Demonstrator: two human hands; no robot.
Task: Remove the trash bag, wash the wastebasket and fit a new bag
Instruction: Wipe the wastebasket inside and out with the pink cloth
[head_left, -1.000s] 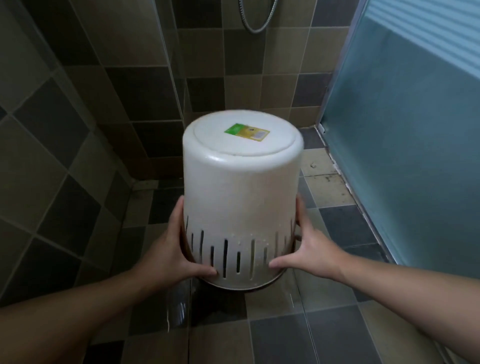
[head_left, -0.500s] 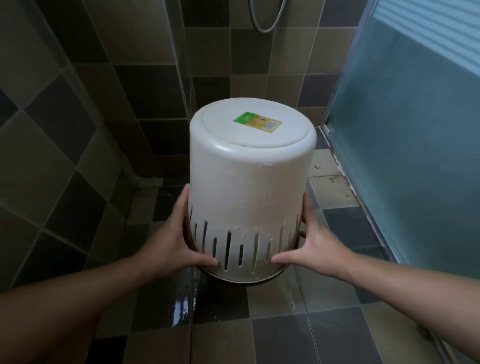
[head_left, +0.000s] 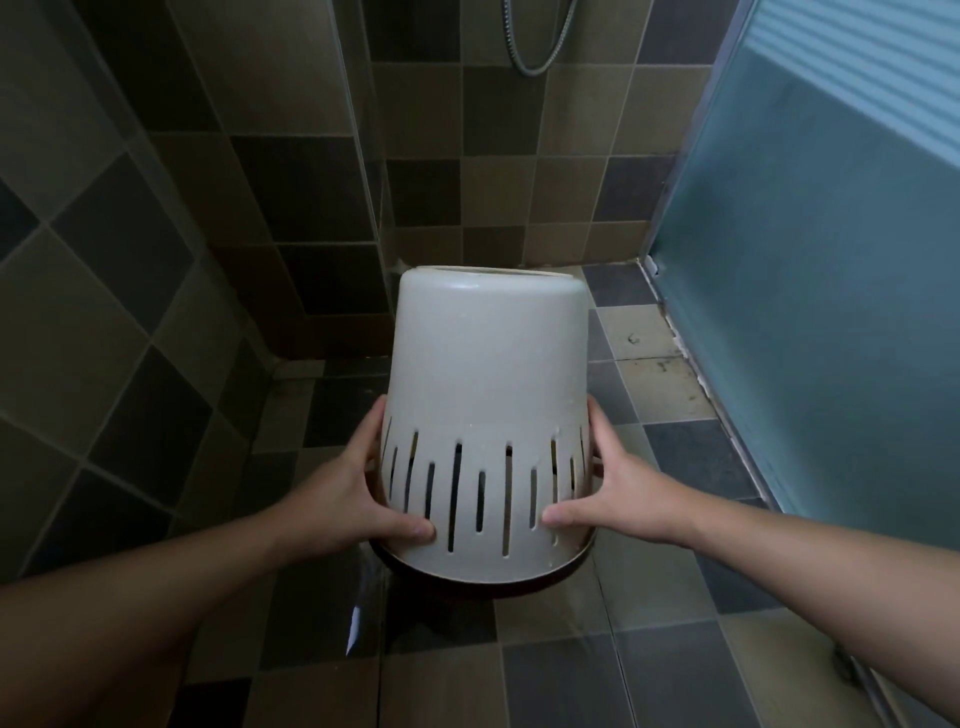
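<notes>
**Inverted wastebasket held between both hands over a shower floor**

The wastebasket (head_left: 488, 395) is a white, round plastic bin that tapers toward its base. It is held upside down and clear of the floor, base uppermost and tilted away from the person, so that only a thin sliver of the base shows. The upper part of the wall is plain; the band near the mouth carries vertical slots of alternating long and short length. A dark brown rim (head_left: 483, 584) rings the mouth at the bottom. The left hand (head_left: 345, 501) grips the slotted band from one side, thumb laid across the front wall. The right hand (head_left: 615, 499) grips the opposite side in the same manner. Beneath the hands lies a wet tiled floor (head_left: 571, 675); beyond the right hand stands a frosted glass door (head_left: 810, 291), and a shower hose (head_left: 530, 52) hangs above the wastebasket.
</notes>
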